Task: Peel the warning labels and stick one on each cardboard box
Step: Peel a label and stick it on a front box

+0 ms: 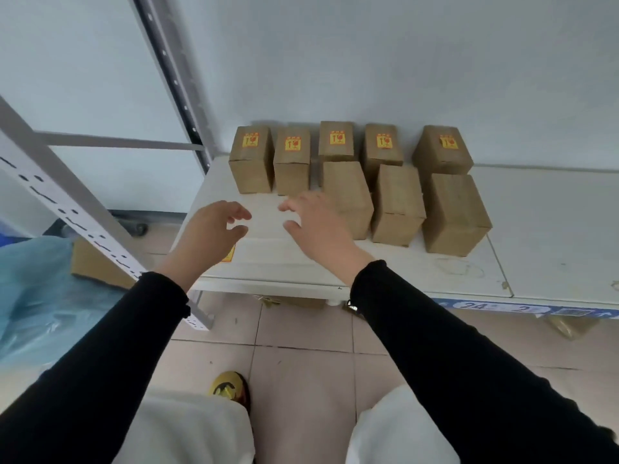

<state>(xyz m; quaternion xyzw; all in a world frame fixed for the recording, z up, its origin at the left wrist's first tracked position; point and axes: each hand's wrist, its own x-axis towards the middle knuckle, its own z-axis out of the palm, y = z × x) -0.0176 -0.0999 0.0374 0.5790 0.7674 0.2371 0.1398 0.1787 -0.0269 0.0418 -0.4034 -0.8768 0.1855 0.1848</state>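
Eight cardboard boxes stand on the white shelf (536, 229), set in two rows against the pale wall. The far row counts five: the far-left box (252, 159), the second box (292, 160), the third box (336, 142), the fourth box (383, 147) and the far-right box (442, 150). Each of these five carries one yellow warning label with red marks on its top face, so five labels are stuck in all; the first of them (251, 140) sits on the far-left box. The near row counts three boxes with plain tops: the near-left box (348, 199), the near-middle box (398, 204) and the near-right box (455, 214). The left hand (209, 236) hovers over the near left part of the shelf, its fingers loosely curled and grasping nothing. Under its wrist a corner of a yellow label sheet (229, 254) shows on the shelf, near the front edge; how many labels it bears cannot be told. The right hand (318, 226) is spread just beside the near-left box, fingers relaxed and released, holding nothing; whether it touches that box cannot be told. Both arms wear black sleeves. Below, one yellow shoe (229, 386) rests on the tiled floor, and a blue plastic sheet (37, 296) lies at the left.
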